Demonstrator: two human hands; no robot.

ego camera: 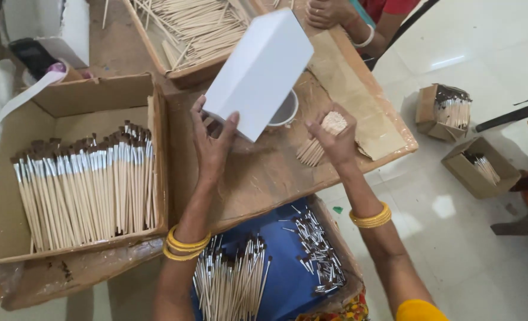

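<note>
My left hand (213, 142) grips the near corner of a white rectangular box (258, 71) and holds it tilted above the brown table (258, 172). My right hand (335, 138) is closed around a bundle of thin wooden sticks (318, 142), their ends fanning down onto the table. A small white bowl (286, 113) sits partly hidden behind the white box. On my lap lies a blue-lined tray (284, 279) with loose paintbrushes (231, 282) and a heap of metal ferrules (317, 252).
A cardboard box (97, 98) at left holds several rows of finished brushes (85, 190). A tray of bare wooden sticks (192, 27) sits at the far side. Another person's hand (329, 12) rests at the top. Two small brush boxes (445, 110) (481, 166) stand on the tiled floor.
</note>
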